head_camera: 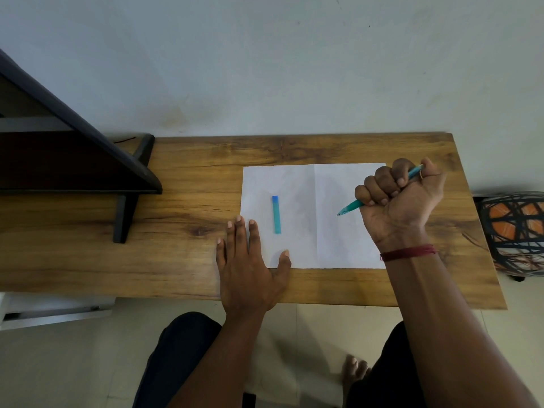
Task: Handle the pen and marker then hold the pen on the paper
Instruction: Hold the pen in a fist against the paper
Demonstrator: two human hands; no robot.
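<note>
From my remote seat I saw the white sheet of paper, creased down its middle, lying flat on the brown wood-grain tabletop. The right hand was clenched in a fist around a slim teal plastic pen, all four fingers curled over the barrel. The pen ran on a slant — its tip pointed toward eight o'clock and sat on or just above the right half of the sheet; I could not tell whether it touched. Its back end poked out of the fist toward two o'clock. A dark red thread bracelet circled that wrist.

The left hand lay flat and released, palm down, gripping nothing. Its fingers pointed to twelve o'clock; the thumb and the innermost fingertip rested on the paper's lower left corner, the rest on bare wood.

A short teal cap with a blue end — pen cap or marker, I could not say which — lay on the left half of the sheet, lined up from twelve to six o'clock, blue end at twelve. It sat at one o'clock from the left hand, near but apart from it.

At nine o'clock of the paper stood a dark wooden rack with slanted sides, well apart from the sheet.
</note>
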